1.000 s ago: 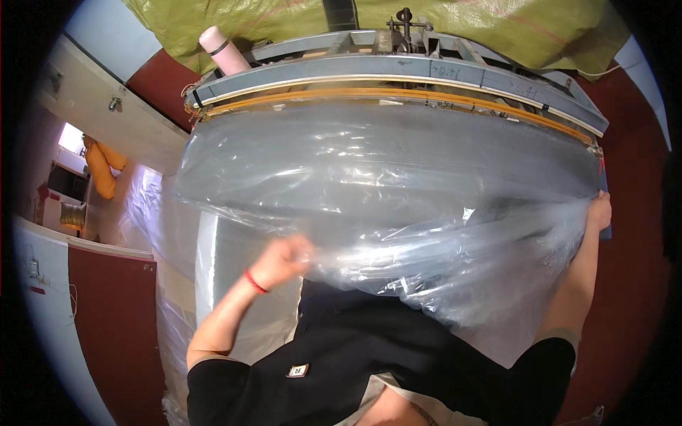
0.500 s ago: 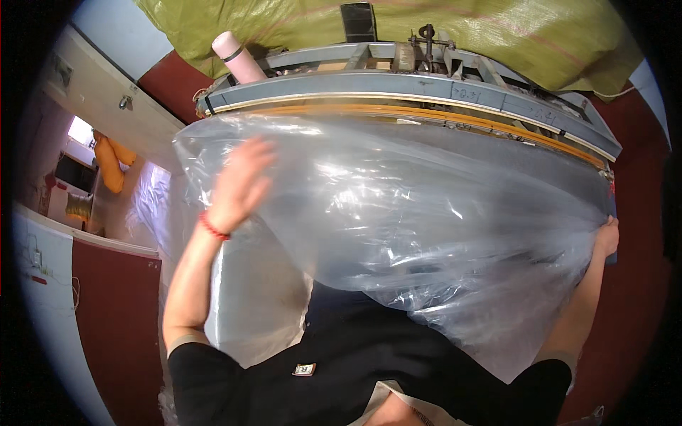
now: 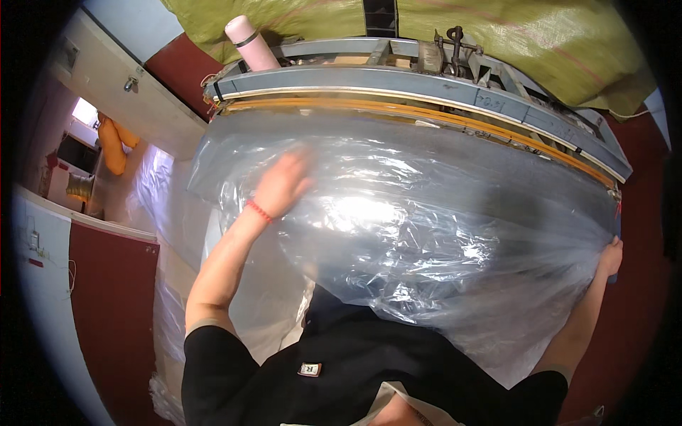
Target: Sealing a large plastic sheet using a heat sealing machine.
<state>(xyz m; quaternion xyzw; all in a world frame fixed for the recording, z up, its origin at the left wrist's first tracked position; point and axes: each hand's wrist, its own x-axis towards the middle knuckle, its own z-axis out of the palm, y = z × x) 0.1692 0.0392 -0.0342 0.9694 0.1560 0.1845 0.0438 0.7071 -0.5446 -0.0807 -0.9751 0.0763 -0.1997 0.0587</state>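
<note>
Two hands are working a large clear plastic sheet that is spreading across the whole space between them and draping down toward the person's black shirt. Beyond the left hand's outer side, more clear plastic is hanging by a pale wall. The left hand is lying open and flat, fingers stretched, pressing on the upper left part of the sheet; it is blurred, so how firmly it is touching cannot be told. A red band is circling its wrist. Just above that hand a pink cylinder is standing tilted at the end of a long grey-blue machine bar, whose orange strip is running along the sheet's far edge, from above the left hand to above the right. Behind the bar a yellow-green cover is lying bunched. Well apart, at the sheet's right edge, the right hand is closing around gathered plastic, pulling it taut so that creases are fanning out from its grip.
</note>
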